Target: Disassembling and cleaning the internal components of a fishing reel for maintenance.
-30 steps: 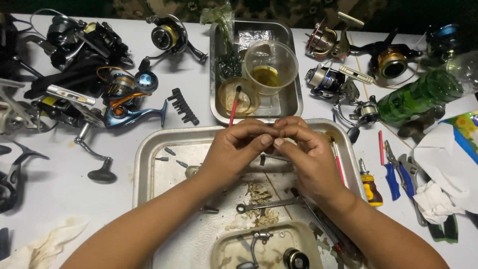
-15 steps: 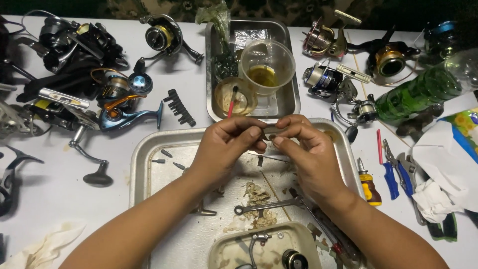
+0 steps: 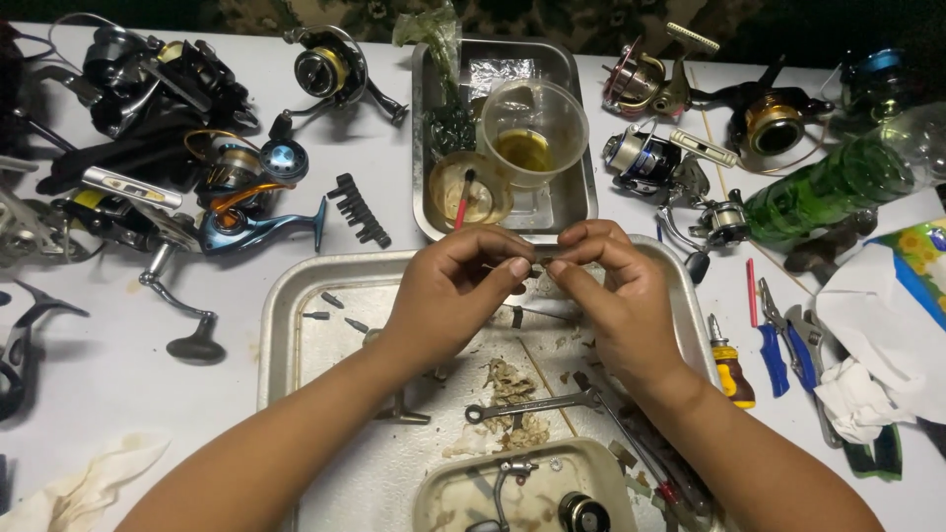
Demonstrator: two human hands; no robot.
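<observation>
Both hands meet over the far edge of a scuffed, greasy metal tray [image 3: 296, 325] on the white desk [image 3: 118, 365]. The left hand [image 3: 448, 291] and right hand [image 3: 616, 291] each have their grip pinched on opposite ends of a small, slim metal part [image 3: 544, 258] held between the fingertips; its exact shape is too small to tell. Below them in the tray lie a thin steel wrench [image 3: 532, 404] and crumbled brown residue. Beyond, a clear plastic cup [image 3: 533, 128] holds yellowish oil.
</observation>
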